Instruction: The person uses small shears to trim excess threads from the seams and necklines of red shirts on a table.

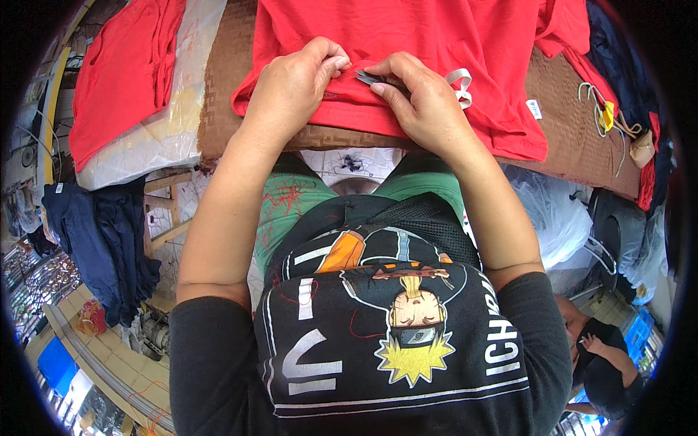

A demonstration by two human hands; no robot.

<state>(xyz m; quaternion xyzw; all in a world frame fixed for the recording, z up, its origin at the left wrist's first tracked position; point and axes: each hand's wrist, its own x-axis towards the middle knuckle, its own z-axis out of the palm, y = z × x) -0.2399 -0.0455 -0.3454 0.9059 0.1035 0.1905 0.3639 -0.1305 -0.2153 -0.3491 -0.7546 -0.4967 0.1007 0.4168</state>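
Note:
A red garment lies spread on the table before me, its hem toward me. My left hand rests over it with thumb and fingertips pinched together; whatever is between them is too small to make out. Close by, my right hand grips small dark thread snips, their tips pointing at the left fingertips. Most of the snips is hidden in the palm. Off-white loops, like ribbon, stick out beside the right hand. A white label shows near the garment's right edge.
The table wears a brown patterned cover. At left, another red piece lies on a plastic-wrapped surface, above hanging dark blue clothes. Cords with a yellow tag lie at right. Below are clear plastic bags; another person is lower right.

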